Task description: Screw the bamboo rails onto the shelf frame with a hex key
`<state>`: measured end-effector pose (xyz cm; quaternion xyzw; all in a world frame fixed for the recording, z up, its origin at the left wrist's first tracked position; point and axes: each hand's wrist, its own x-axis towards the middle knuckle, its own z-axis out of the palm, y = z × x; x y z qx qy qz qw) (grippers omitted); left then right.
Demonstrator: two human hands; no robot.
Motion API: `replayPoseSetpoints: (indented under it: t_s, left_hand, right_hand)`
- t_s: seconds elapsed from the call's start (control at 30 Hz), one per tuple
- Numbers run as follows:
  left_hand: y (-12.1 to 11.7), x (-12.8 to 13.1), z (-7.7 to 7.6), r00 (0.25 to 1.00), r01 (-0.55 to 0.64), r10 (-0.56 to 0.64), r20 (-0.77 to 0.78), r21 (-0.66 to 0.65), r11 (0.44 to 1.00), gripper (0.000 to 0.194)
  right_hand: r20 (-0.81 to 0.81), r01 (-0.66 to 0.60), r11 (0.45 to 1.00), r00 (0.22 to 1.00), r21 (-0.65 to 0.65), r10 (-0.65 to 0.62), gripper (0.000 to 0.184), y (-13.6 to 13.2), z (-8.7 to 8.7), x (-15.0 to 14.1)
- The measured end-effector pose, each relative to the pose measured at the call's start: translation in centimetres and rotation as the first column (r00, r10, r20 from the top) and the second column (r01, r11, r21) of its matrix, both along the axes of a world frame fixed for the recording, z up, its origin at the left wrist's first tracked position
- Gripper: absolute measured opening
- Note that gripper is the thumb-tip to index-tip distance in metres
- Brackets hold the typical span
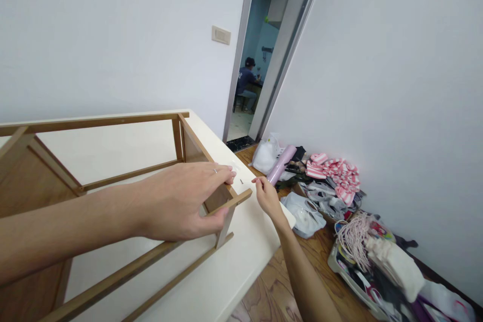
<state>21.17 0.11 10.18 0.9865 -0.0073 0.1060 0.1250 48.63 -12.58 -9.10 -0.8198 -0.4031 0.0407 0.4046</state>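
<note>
A wooden shelf frame (113,121) with slatted rails and panels lies on its side on a white table (256,246). My left hand (184,196) is closed over the frame's near right corner, fingers over the end panel and thumb against the protruding rail end. A ring shows on one finger. Just right of that corner, over the table's edge, my right hand (267,196) has its fingers curled in a pinch. Whatever sits between those fingertips is too small to make out. One small screw (242,181) lies on the table between the hands.
Right of the table, the wooden floor holds plastic bags (304,214), a pink roll (281,163), striped pink cloth (335,171) and a bin (350,282) heaped with rope and fabric. Beyond a doorway (243,126), a person (247,83) sits at a counter. White walls enclose the corner.
</note>
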Motion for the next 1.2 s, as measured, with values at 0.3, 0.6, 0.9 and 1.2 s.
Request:
replayPoseSetpoints:
  t_s: [0.3,0.6,0.9,1.2]
  left_hand:
    - [0.0,-0.1,-0.3,0.999,-0.009,0.01,0.035,-0.018,1.0,0.036]
    - [-0.5,0.3,1.4,0.995,-0.004,0.013,-0.098,0.097,0.995,0.034]
    - [-1.6,1.0,1.8,0.99,0.101,-0.075,-0.117,0.232,0.968,0.016]
    - [-5.5,-6.9,2.5,0.96,0.041,-0.157,0.23,0.442,0.896,0.016]
  right_hand:
    - [0.084,0.042,0.953,0.996,-0.299,-0.018,0.037,4.0,-3.4,0.0]
    - [0.065,0.024,0.941,0.998,-0.336,-0.003,0.037,4.2,-4.1,0.5]
    - [-0.016,0.011,0.982,1.0,-0.186,-0.014,0.039,4.2,-5.0,1.5]
    - [-0.119,0.052,0.997,0.992,0.055,-0.045,0.04,3.9,-5.9,2.8]
